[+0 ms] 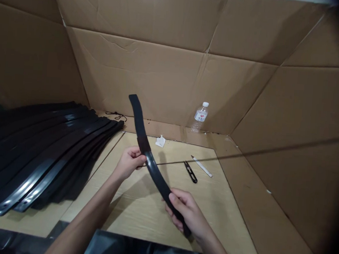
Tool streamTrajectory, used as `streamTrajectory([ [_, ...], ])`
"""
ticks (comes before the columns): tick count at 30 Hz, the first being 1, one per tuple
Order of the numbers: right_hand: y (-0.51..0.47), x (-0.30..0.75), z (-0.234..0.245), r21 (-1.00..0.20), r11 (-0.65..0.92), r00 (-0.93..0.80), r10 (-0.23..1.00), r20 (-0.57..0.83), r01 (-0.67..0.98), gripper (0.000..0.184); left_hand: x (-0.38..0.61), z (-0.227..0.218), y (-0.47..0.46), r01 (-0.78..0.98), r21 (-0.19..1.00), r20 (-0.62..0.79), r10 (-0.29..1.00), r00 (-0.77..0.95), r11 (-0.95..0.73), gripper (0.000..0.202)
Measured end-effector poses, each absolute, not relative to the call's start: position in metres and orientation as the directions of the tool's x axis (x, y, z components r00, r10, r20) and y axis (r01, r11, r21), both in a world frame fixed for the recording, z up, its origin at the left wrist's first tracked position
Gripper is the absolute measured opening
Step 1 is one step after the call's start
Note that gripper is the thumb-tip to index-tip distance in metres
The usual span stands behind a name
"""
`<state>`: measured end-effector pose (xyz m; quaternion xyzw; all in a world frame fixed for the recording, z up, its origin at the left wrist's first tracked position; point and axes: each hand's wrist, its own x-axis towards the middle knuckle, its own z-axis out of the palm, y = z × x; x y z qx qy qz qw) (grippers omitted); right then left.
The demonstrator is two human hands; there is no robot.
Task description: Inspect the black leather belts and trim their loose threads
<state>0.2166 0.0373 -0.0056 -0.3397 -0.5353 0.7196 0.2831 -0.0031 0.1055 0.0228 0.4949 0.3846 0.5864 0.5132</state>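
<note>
A long, curved black strip (158,177) is held aslant above the table, its upper end pointing away from me. My left hand (130,163) is closed at the strip's left edge, thumb and fingers pinching it just below a duller band around the middle. A thin dark cord (172,162) runs from behind the strip near those fingertips, far out to the right. Whether the left fingers also grip the cord, I cannot tell. Lower down, my right hand (184,212) wraps round the strip with its thumb on top.
Many similar black strips (47,145) lie stacked at the left. Black thread snips (190,172) and a white pen-like tool (201,166) rest on the table (138,218). Behind are crumpled white paper (160,141) and a plastic bottle (200,115). Cardboard walls (150,74) enclose the back and sides.
</note>
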Motion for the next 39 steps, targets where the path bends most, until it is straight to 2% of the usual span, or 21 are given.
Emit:
streamTrajectory([
  [3,0.046,0.221,-0.008,-0.987,-0.117,-0.507,0.848,-0.156,0.108,0.056,-0.005,0.026,0.107,-0.071,0.976,0.212,0.976,0.055,-0.208,0.032],
  [6,0.055,0.223,-0.012,-0.965,0.036,-0.436,0.896,-0.084,0.26,0.053,-0.003,0.027,0.109,0.013,0.97,0.245,0.97,0.004,-0.245,0.022],
  [8,0.063,0.223,-0.012,-0.927,0.12,-0.4,0.916,-0.035,0.355,0.052,-0.001,0.024,0.113,0.05,0.971,0.235,0.969,-0.071,-0.232,0.022],
  [11,0.077,0.221,-0.008,-0.834,0.227,-0.366,0.93,0.033,0.502,0.047,-0.001,0.018,0.122,0.081,0.977,0.209,0.962,-0.175,-0.197,0.029],
  [14,0.089,0.218,-0.003,-0.732,0.322,-0.364,0.925,0.108,0.6,0.041,-0.003,0.014,0.131,0.051,0.978,0.206,0.965,-0.162,-0.2,0.028],
  [18,0.101,0.211,-0.009,-0.575,0.33,-0.29,0.943,0.163,0.748,0.044,-0.01,0.007,0.137,0.071,0.979,0.204,0.955,-0.214,-0.193,0.04],
  [20,0.107,0.21,-0.015,-0.581,0.315,-0.287,0.947,0.143,0.75,0.046,-0.015,0.002,0.136,0.087,0.981,0.189,0.952,-0.239,-0.172,0.049],
  [23,0.115,0.211,-0.021,-0.79,0.267,-0.398,0.917,0.032,0.552,0.051,-0.021,-0.001,0.132,0.079,0.986,0.158,0.962,-0.221,-0.144,0.049],
  [25,0.117,0.21,-0.022,-0.913,0.159,-0.506,0.861,-0.059,0.376,0.05,-0.022,0.0,0.128,0.062,0.988,0.15,0.959,-0.24,-0.139,0.045],
  [27,0.116,0.209,-0.025,-0.957,0.039,-0.553,0.822,-0.134,0.289,0.048,-0.021,0.002,0.125,0.043,0.989,0.145,0.949,-0.279,-0.138,0.041],
  [30,0.111,0.207,-0.032,-0.958,-0.057,-0.507,0.839,-0.199,0.282,0.049,-0.018,0.004,0.123,0.011,0.992,0.122,0.936,-0.329,-0.126,0.036],
  [32,0.11,0.207,-0.038,-0.948,0.002,-0.457,0.876,-0.151,0.318,0.044,-0.017,0.003,0.124,-0.024,0.994,0.089,0.927,-0.364,-0.105,0.033],
  [34,0.111,0.207,-0.041,-0.899,0.16,-0.407,0.913,-0.022,0.408,0.036,-0.016,0.0,0.125,-0.056,0.996,0.047,0.923,-0.381,-0.073,0.032],
  [36,0.113,0.209,-0.043,-0.793,0.34,-0.383,0.912,0.147,0.506,0.032,-0.017,-0.003,0.127,-0.089,0.995,0.008,0.931,-0.365,-0.044,0.035],
  [39,0.117,0.21,-0.045,-0.637,0.521,-0.401,0.851,0.339,0.568,0.037,-0.02,-0.008,0.129,-0.113,0.993,0.002,0.947,-0.322,-0.04,0.041],
])
